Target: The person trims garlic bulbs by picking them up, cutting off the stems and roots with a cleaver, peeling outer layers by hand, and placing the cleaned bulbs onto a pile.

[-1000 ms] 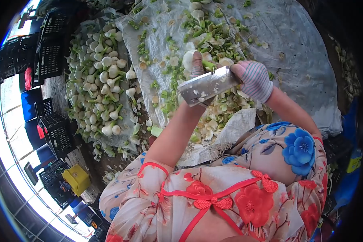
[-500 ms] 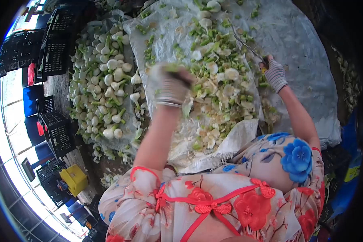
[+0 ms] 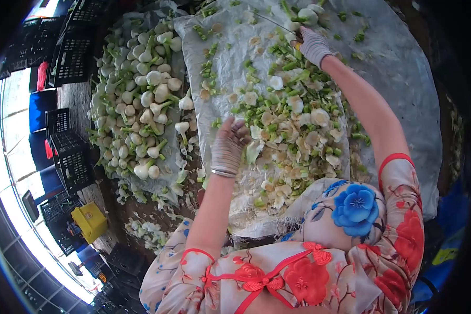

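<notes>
My left hand (image 3: 228, 147), in a striped glove with bare fingertips, is over the pale sheet beside the trimmings, fingers apart and nothing visible in it. My right hand (image 3: 313, 46) is stretched far forward, closed around the yellow-marked handle of a knife (image 3: 275, 23), whose thin blade points up and left. Just beyond that hand lie white bulbs with green stems (image 3: 307, 17). A pile of cut green stems and peeled skins (image 3: 298, 123) covers the middle of the sheet.
Many trimmed white bulbs (image 3: 141, 99) lie heaped on plastic at the left. Black crates (image 3: 73, 55) and a yellow container (image 3: 90, 221) stand along the far left. The pale sheet (image 3: 397, 78) stretches to the right.
The bulb earlier in my left hand is gone from it, and that hand has opened. My right hand has moved forward and left with the knife, to the bulbs at the top.
</notes>
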The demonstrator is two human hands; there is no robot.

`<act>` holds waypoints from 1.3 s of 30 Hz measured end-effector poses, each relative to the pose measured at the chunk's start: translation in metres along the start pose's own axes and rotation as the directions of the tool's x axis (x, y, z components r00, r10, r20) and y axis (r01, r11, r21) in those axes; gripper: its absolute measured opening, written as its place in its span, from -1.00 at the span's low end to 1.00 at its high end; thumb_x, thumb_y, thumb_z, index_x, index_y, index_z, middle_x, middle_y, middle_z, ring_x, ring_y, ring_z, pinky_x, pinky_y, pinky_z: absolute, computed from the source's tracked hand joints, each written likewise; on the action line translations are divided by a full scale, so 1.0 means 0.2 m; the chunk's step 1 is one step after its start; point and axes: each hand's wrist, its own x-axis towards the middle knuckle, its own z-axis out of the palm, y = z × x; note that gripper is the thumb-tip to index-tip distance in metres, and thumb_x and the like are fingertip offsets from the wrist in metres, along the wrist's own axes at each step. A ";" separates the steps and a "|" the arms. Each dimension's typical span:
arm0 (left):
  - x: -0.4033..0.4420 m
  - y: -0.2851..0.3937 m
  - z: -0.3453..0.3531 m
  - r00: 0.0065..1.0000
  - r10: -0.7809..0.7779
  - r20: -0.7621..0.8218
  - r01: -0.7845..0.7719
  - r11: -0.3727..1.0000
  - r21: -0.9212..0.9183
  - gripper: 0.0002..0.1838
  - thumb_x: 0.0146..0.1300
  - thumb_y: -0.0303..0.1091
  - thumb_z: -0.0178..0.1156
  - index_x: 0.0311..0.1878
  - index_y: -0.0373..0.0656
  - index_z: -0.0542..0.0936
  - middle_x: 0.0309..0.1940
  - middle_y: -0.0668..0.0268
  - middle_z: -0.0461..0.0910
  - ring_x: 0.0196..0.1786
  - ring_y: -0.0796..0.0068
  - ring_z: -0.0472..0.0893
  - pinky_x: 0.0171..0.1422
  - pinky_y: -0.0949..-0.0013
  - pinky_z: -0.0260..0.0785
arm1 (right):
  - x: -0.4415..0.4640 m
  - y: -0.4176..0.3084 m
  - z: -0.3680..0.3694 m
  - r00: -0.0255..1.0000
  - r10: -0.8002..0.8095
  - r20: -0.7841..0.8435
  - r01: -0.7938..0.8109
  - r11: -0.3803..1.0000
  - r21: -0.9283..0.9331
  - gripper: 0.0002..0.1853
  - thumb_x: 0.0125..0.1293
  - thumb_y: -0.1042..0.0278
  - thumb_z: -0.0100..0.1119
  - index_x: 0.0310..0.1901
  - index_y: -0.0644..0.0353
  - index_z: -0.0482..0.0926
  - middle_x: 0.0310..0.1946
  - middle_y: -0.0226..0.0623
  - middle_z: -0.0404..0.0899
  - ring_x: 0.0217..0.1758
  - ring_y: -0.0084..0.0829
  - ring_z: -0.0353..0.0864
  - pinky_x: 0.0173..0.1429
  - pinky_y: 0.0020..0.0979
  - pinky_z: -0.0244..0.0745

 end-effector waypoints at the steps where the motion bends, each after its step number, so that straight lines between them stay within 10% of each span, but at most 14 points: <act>1: 0.00 -0.03 -0.01 0.999 -0.030 0.044 0.029 1.000 0.010 -0.65 0.17 -0.23 0.13 -0.01 -0.15 0.42 -0.23 0.19 0.53 -0.24 0.33 0.53 -0.17 0.25 0.44 | 0.05 0.00 0.06 0.999 -0.011 -0.040 0.010 0.999 -0.032 -0.60 0.14 0.13 0.13 -0.03 0.11 0.40 -0.06 -0.18 0.47 0.09 -0.18 0.39 0.11 -0.21 0.34; 6: 0.03 -0.10 -0.01 0.994 -0.101 -0.043 0.106 0.987 0.124 -0.58 0.20 -0.20 0.11 0.07 -0.19 0.35 -0.22 0.16 0.52 -0.30 0.38 0.55 -0.25 0.31 0.48 | 0.07 0.10 0.10 0.989 -0.071 -0.132 0.117 0.917 0.382 -0.69 0.12 0.22 0.21 -0.14 0.17 0.47 -0.21 -0.22 0.56 -0.13 -0.18 0.54 -0.03 -0.27 0.46; 8: 0.06 -0.13 -0.01 0.996 -0.053 0.065 0.040 0.980 0.194 -0.56 0.20 -0.20 0.11 0.09 -0.20 0.33 -0.23 0.17 0.52 -0.30 0.39 0.55 -0.24 0.33 0.47 | -0.02 0.17 0.06 0.994 -0.010 0.105 -0.098 0.285 0.954 -0.69 0.04 0.39 0.31 -0.16 0.16 0.48 -0.31 -0.32 0.58 -0.28 -0.39 0.58 -0.23 -0.41 0.52; 9: 0.06 -0.12 0.04 0.996 -0.061 0.065 0.047 0.980 0.194 -0.57 0.20 -0.22 0.09 0.09 -0.20 0.33 -0.24 0.20 0.53 -0.29 0.42 0.55 -0.24 0.36 0.45 | -0.06 0.21 0.01 0.990 -0.032 0.140 -0.129 0.232 0.964 -0.64 -0.01 0.49 0.35 -0.15 0.16 0.46 -0.33 -0.38 0.56 -0.33 -0.54 0.57 -0.32 -0.52 0.50; 13: 0.14 -0.15 0.22 0.994 0.014 0.107 -0.051 0.937 0.345 -0.59 0.21 -0.27 0.05 0.11 -0.19 0.32 -0.19 0.27 0.51 -0.29 0.48 0.53 -0.27 0.40 0.43 | -0.26 0.29 -0.14 0.989 0.122 0.082 -0.130 0.467 0.874 -0.63 0.05 0.40 0.33 -0.12 0.18 0.42 -0.38 -0.41 0.53 -0.45 -0.57 0.49 -0.38 -0.49 0.45; 21: 0.80 -0.16 0.71 0.924 0.380 0.050 -0.293 0.616 0.732 -0.34 0.11 -0.14 0.16 0.25 -0.19 0.21 -0.06 0.19 0.48 -0.24 0.41 0.54 -0.24 0.40 0.41 | -0.80 0.55 -0.39 0.943 0.223 0.245 -0.319 0.412 0.853 -0.57 0.14 0.47 0.20 0.05 0.23 0.32 -0.31 -0.41 0.51 -0.38 -0.59 0.50 -0.37 -0.56 0.38; 23: 0.88 -0.20 0.84 0.875 0.483 0.026 -0.131 0.186 0.974 -0.22 0.00 -0.10 0.25 0.27 -0.19 0.20 0.04 0.11 0.46 -0.10 0.25 0.55 -0.07 0.33 0.41 | -0.95 0.59 -0.40 0.940 0.238 0.244 -0.324 0.397 0.859 -0.57 0.14 0.48 0.20 0.05 0.24 0.32 -0.31 -0.42 0.51 -0.37 -0.60 0.50 -0.35 -0.56 0.39; 26: 0.97 -0.19 0.90 0.952 0.257 0.166 -0.155 -0.065 0.986 -0.15 -0.10 -0.05 0.32 0.25 -0.20 0.21 0.09 0.03 0.42 0.01 0.15 0.52 0.08 0.32 0.34 | -1.11 0.60 -0.44 0.926 0.253 0.281 -0.364 0.393 0.845 -0.56 0.12 0.45 0.23 0.04 0.23 0.34 -0.29 -0.41 0.50 -0.33 -0.60 0.49 -0.31 -0.55 0.41; 28: 0.98 -0.22 0.87 0.933 0.285 0.219 -0.212 -0.055 0.976 -0.30 -0.08 -0.15 0.32 0.15 -0.16 0.32 -0.07 0.00 0.52 0.01 0.18 0.52 0.12 0.30 0.33 | -1.19 0.60 -0.46 0.911 0.267 0.315 -0.402 0.397 0.825 -0.54 0.10 0.42 0.26 0.04 0.20 0.35 -0.26 -0.40 0.50 -0.29 -0.59 0.49 -0.28 -0.54 0.43; 31: 0.90 -0.22 0.81 0.823 0.370 0.431 -0.562 0.420 0.713 -0.42 -0.04 -0.50 0.25 0.09 -0.16 0.28 -0.19 0.20 0.51 -0.17 0.40 0.53 -0.04 0.41 0.39 | -1.23 0.57 -0.47 0.912 0.288 0.293 -0.394 0.409 0.823 -0.52 0.12 0.46 0.23 0.07 0.29 0.30 -0.23 -0.37 0.48 -0.22 -0.58 0.49 -0.14 -0.54 0.45; 35: 0.53 -0.17 0.72 0.749 0.374 0.546 -0.622 0.679 0.389 -0.41 -0.03 -0.63 0.14 0.12 -0.16 0.23 -0.20 0.26 0.46 -0.19 0.43 0.50 -0.10 0.40 0.39 | -1.20 0.48 -0.47 0.890 0.263 0.372 -0.448 0.358 0.819 -0.51 0.11 0.44 0.25 0.07 0.32 0.31 -0.18 -0.34 0.47 -0.17 -0.57 0.48 -0.09 -0.54 0.44; 39: 0.27 -0.17 0.67 0.826 0.025 0.564 -0.135 0.979 0.154 -0.44 -0.12 -0.73 0.04 0.06 -0.21 0.31 -0.20 0.26 0.45 -0.22 0.44 0.48 -0.17 0.41 0.38 | -1.14 0.30 -0.52 0.971 0.113 0.211 -0.235 0.622 0.747 -0.67 0.12 0.39 0.25 -0.11 0.29 0.40 -0.38 -0.36 0.49 -0.27 -0.63 0.45 -0.21 -0.52 0.41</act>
